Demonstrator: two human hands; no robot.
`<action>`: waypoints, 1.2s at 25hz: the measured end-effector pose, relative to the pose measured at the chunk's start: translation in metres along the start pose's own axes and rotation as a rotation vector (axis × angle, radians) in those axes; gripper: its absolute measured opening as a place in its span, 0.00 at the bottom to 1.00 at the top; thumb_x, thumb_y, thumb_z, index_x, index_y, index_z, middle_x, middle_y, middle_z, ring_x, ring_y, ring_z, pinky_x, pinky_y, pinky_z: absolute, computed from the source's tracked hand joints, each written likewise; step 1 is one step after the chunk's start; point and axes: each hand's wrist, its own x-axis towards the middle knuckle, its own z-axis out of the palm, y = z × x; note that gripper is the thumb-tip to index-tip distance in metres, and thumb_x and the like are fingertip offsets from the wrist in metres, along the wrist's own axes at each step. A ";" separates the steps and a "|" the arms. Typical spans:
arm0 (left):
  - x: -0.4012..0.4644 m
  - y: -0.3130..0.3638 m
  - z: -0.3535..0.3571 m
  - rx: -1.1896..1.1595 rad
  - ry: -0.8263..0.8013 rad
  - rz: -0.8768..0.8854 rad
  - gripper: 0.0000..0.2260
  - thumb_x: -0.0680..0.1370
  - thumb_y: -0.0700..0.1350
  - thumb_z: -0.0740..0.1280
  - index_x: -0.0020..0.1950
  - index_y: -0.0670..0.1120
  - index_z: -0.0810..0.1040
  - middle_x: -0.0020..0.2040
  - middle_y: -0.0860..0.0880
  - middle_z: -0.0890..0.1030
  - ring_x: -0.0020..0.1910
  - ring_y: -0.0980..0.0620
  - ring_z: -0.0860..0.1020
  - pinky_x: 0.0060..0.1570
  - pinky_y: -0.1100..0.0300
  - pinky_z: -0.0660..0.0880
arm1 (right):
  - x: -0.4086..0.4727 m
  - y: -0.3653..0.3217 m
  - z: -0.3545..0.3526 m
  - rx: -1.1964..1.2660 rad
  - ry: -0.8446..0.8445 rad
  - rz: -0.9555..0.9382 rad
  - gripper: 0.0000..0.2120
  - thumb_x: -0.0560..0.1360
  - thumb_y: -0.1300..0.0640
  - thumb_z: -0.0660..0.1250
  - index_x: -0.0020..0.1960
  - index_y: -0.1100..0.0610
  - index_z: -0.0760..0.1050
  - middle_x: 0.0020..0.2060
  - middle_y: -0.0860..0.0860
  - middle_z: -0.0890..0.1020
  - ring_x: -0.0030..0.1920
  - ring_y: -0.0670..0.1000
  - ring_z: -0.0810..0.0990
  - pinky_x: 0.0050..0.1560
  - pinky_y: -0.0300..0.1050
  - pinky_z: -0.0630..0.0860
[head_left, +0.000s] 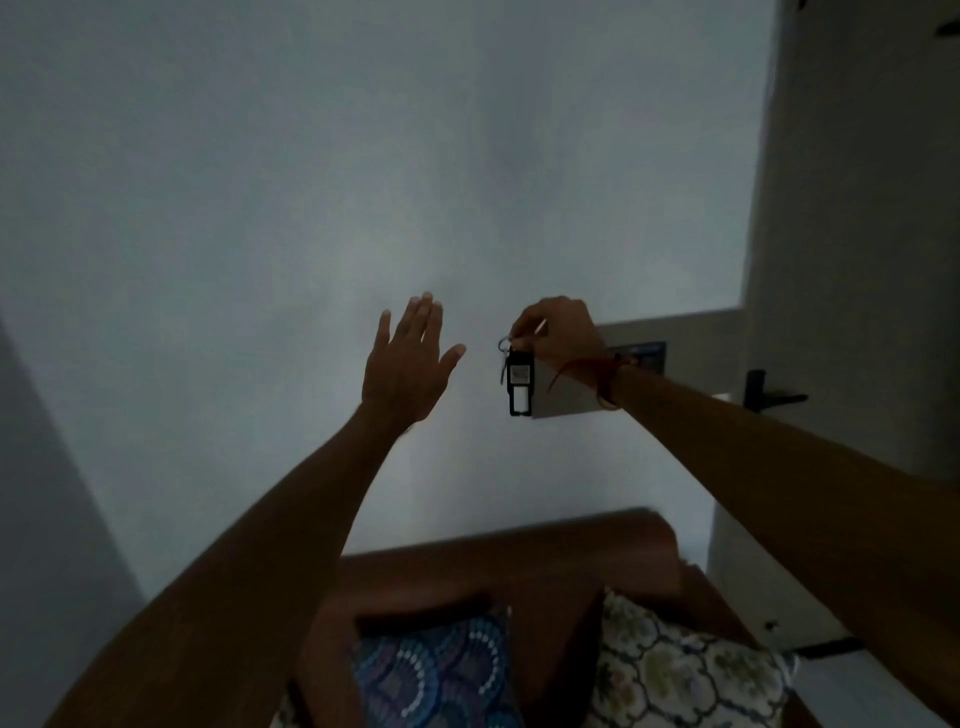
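My right hand (558, 332) is raised toward the pale wall and pinches a metal key ring at its top. From the ring hang a black rectangular key fob (520, 384) with a white label and a small key. A red thread is tied round that wrist. My left hand (410, 358) is held up to the left of the fob, fingers straight and spread, palm toward the wall, holding nothing. A gap separates it from the fob.
A switch panel (641, 356) sits on the wall behind my right wrist. A door with a black handle (774, 397) stands at the right. Below, a brown wooden headboard (519, 551) carries a blue patterned pillow (441, 675) and a cream floral pillow (685, 675).
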 end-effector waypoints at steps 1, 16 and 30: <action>0.021 0.010 0.016 -0.034 0.012 0.000 0.31 0.86 0.60 0.50 0.83 0.41 0.55 0.84 0.43 0.55 0.84 0.47 0.51 0.83 0.42 0.49 | 0.008 0.022 -0.006 -0.022 0.004 0.023 0.08 0.66 0.59 0.78 0.42 0.61 0.84 0.39 0.58 0.87 0.37 0.47 0.78 0.37 0.33 0.71; 0.182 0.170 0.158 -0.069 -0.067 0.099 0.32 0.85 0.61 0.50 0.83 0.42 0.54 0.84 0.43 0.55 0.84 0.47 0.51 0.82 0.42 0.49 | 0.082 0.271 -0.081 -0.123 0.120 0.138 0.04 0.67 0.64 0.76 0.42 0.62 0.84 0.39 0.59 0.87 0.39 0.48 0.80 0.46 0.37 0.74; 0.248 0.250 0.242 0.022 -0.167 -0.067 0.32 0.85 0.61 0.50 0.83 0.43 0.52 0.84 0.43 0.52 0.84 0.46 0.50 0.82 0.41 0.48 | 0.142 0.451 -0.074 -0.067 0.027 0.068 0.04 0.67 0.68 0.72 0.40 0.62 0.83 0.40 0.63 0.82 0.43 0.61 0.79 0.46 0.49 0.77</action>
